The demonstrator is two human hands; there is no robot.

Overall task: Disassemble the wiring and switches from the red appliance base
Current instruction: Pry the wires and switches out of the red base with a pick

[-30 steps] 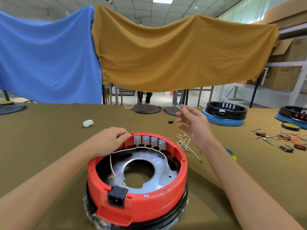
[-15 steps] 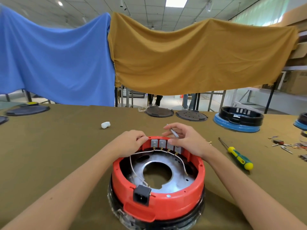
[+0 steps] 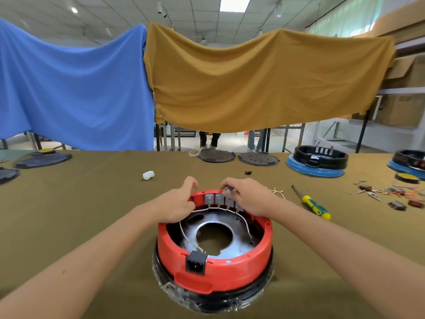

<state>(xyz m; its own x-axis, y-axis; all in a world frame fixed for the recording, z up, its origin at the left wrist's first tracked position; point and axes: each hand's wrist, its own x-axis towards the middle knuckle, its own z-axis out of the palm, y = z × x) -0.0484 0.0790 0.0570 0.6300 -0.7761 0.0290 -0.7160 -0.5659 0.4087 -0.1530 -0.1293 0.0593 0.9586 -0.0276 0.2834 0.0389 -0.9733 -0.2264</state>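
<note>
Though bulky, probably light and rigid as a shell: red appliance base (image 3: 220, 270), sitting on a black lower ring wrapped in clear film (image 3: 213, 302), near edge of the olive-covered table (image 3: 92, 203), directly below the camera; likely to slide or rock if tugged, so best braced at the rim. Mounted along the far inner wall: four grey switches (image 3: 218, 199) in a row, small, hard, presumably clipped in and stiff to free; best pinched by the body, not by the brass terminals beneath. Running from those terminals round both sides of the metal plate (image 3: 232, 249): thin white wires (image 3: 184, 231), limp and easily kinked, safer pulled at the connector than mid-run; joined at the near side to a black power socket (image 3: 195, 263) set in the rim.

Left hand (image 3: 177, 203): resting on the far-left rim, fingers curled over the edge beside the first switch, index tip raised; appears to steady the base rather than grip any part. Right hand (image 3: 246, 196): hovering over the two right-hand switches, thumb and forefinger closed in a pinch on a small grey piece (image 3: 227, 191); cannot tell whether a loose tool or a switch tab. Remaining fingers loosely bent, hiding the fourth switch in part.

Lying unused, right of the base: green-and-yellow screwdriver (image 3: 315, 207); further right, scattered removed parts (image 3: 391, 196).
</note>
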